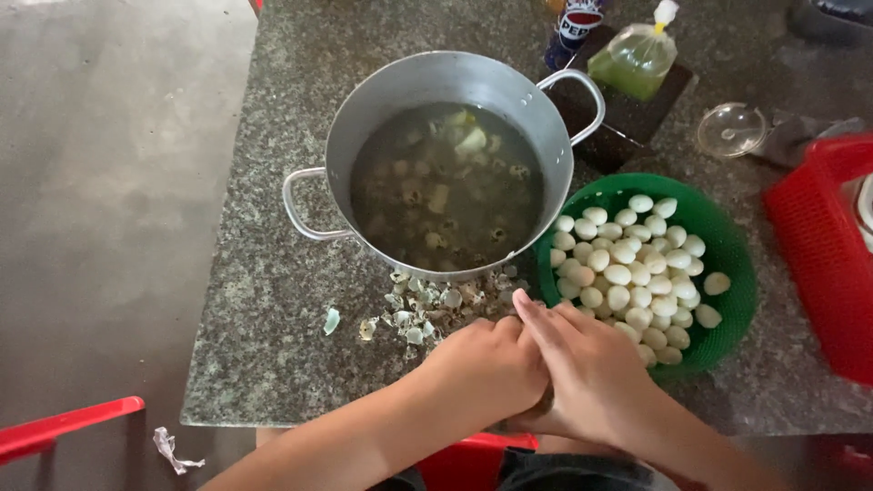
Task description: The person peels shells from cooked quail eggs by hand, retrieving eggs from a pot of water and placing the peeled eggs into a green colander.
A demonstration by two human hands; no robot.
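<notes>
Evidently, the left hand point(486, 364) and right hand point(587, 368) were cupped together over a hidden item beside the eggshell fragments point(432, 305). Peeled quail eggs point(627, 273) in the green basket point(737, 264) looked small, soft, slippery and easily torn, best pinched lightly at the sides.

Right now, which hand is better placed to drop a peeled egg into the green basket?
Right. The right hand lies beside the green basket of peeled eggs; the left hand sits farther over, by the shell pile. Any egg is hidden.
</notes>
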